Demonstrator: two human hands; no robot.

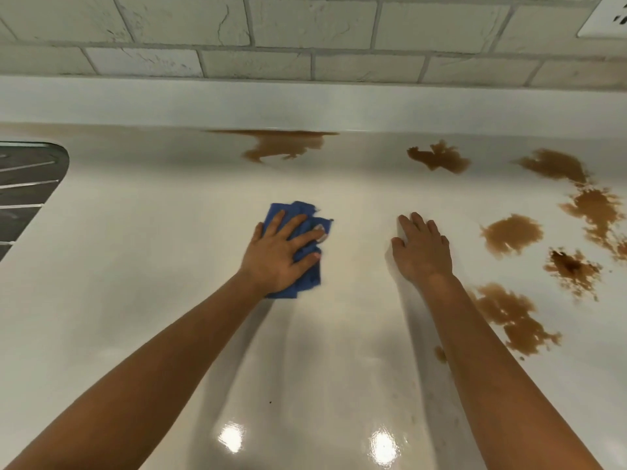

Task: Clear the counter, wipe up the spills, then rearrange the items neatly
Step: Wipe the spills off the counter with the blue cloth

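A glossy white counter [152, 266] fills the view. My left hand [278, 252] presses flat on a folded blue cloth [305, 212] near the counter's middle, fingers spread. My right hand [422, 249] rests flat on the bare counter to the right of the cloth, holding nothing. Several brown spills mark the surface: one at the back edge [285, 145], one further right [439, 157], a chain at the far right [593, 208], one patch beside my right hand [510, 234], and one beside my right forearm [509, 317].
A dark metal sink drainer [27, 184] sits at the left edge. A white brick-tile wall [305, 39] rises behind the counter's raised back lip. A white wall socket [607, 22] shows at the top right.
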